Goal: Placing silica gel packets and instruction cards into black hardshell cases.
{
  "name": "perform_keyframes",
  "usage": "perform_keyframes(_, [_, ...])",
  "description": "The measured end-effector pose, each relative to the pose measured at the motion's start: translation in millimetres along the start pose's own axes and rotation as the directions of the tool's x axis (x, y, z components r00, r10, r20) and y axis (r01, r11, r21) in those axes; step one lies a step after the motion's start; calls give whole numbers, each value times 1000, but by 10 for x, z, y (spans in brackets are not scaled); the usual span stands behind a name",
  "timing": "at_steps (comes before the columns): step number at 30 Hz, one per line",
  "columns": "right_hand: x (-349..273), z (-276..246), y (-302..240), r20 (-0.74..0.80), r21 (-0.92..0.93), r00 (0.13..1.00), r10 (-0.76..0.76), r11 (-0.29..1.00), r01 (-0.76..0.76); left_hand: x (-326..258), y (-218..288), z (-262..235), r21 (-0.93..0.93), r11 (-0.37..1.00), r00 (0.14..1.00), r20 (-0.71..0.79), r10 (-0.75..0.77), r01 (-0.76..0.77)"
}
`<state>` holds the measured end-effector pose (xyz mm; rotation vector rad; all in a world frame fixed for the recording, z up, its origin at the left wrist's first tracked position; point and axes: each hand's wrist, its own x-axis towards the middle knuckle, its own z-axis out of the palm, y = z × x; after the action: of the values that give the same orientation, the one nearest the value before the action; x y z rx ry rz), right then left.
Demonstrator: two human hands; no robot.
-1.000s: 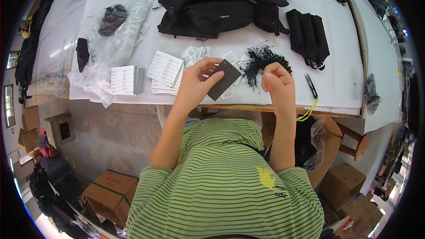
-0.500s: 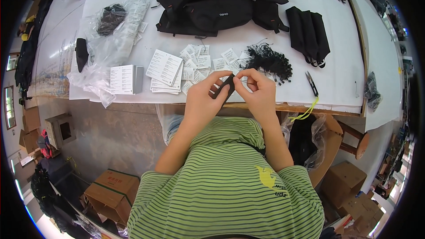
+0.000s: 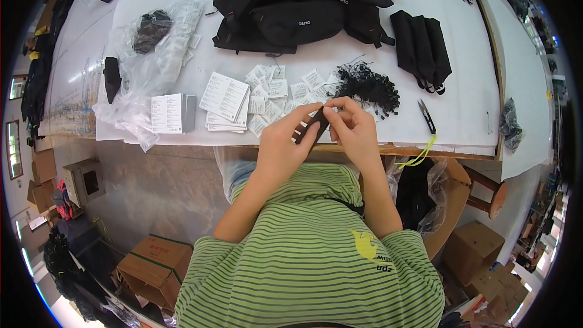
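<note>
Above the table's near edge, my left hand point(image 3: 284, 144) is closed round a small black fabric piece point(image 3: 314, 126), thumb along its near side. My right hand point(image 3: 354, 129) pinches the upper end of the same piece with thumb and forefinger. Whether anything smaller is between those fingertips is hidden. Just beyond the hands lie a tangled heap of black hang-tag strings point(image 3: 367, 88) and scattered small white printed labels point(image 3: 267, 88). Larger white printed cards point(image 3: 223, 96) are piled to their left. Thread snips point(image 3: 427, 116) with a yellow-green cord rest on the right.
Several black bags point(image 3: 303, 21) are heaped at the back. Folded black fabric pieces point(image 3: 420, 48) lie at right. A second card stack point(image 3: 169, 113) stands beside a clear plastic bag point(image 3: 130, 94) on the left. A wooden stool point(image 3: 495, 199) and cardboard box point(image 3: 155, 267) are below.
Both hands have come slightly nearer to me with the black piece, which shows a little more upright. My right fingers have shifted their pinch at its upper end.
</note>
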<state>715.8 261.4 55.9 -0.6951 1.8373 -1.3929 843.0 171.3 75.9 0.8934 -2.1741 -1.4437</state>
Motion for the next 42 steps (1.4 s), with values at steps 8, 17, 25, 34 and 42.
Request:
perform_keyframes(8, [-9, -88, -72, 112, 64, 991, 66, 995, -74, 15, -116, -70, -340, 911, 967, 185, -176, 231])
perform_keyframes(17, [-19, -76, -62, 306, 350, 944, 123, 908, -232, 77, -309, -105, -481, 842, 955, 269, -123, 244])
perform_keyframes(25, [9, -106, -19, 420, 338, 902, 103, 904, -261, 147, -355, 4, -501, 865, 984, 163, 66, 25])
perform_keyframes(34, [-62, -70, -62, 249, 249, 963, 107, 954, -170, 1221, -1031, -433, 11, 999, 746, -665, 34, -36])
perform_keyframes(42, [-144, -37, -109, 207, 105, 975, 81, 989, -105, 1397, -881, -478, 134, 972, 781, -578, 235, -193])
